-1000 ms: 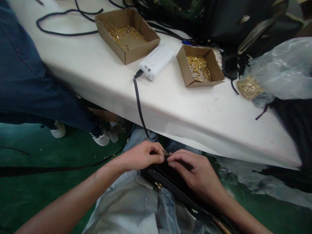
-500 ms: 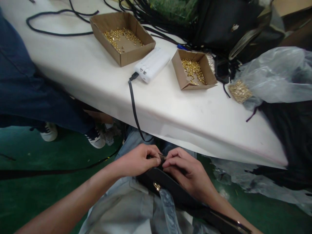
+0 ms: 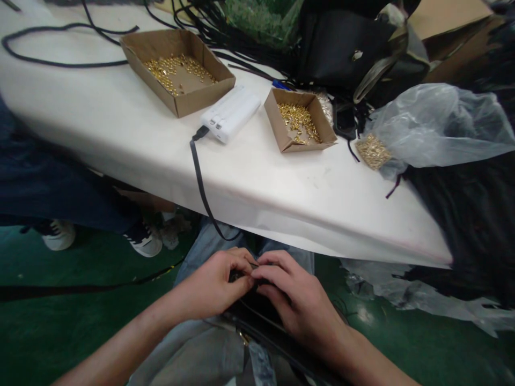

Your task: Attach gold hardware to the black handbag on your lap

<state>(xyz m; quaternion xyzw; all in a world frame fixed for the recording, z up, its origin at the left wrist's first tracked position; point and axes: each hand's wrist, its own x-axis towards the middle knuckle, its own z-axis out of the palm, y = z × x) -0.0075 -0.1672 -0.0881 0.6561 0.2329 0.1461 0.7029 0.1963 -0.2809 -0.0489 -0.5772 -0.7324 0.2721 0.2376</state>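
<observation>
A black bag (image 3: 273,332) with a gold-coloured metal fitting (image 3: 243,337) and a strip of clear plastic (image 3: 260,362) lies across my lap. My left hand (image 3: 221,281) is closed, its thumb and forefinger pinching a dark edge of the bag. Right beside it, my right hand (image 3: 293,292) has its fingertips closed on the same edge, close to the left thumb. Whatever small piece may sit between the fingertips is hidden by the fingers.
On the white table (image 3: 257,182) stand a larger cardboard tray (image 3: 177,102) and a smaller cardboard box (image 3: 281,134), both holding small gold metal pieces. A white power bank (image 3: 233,112) with a black cable (image 3: 201,182) lies between. A plastic bag (image 3: 438,128) sits right. Another person's legs (image 3: 60,166) are left.
Both hands have come closer together, and the right hand's fingertips now meet the left hand's. The bag has tilted, showing less of its front. The view has shifted somewhat to the right.
</observation>
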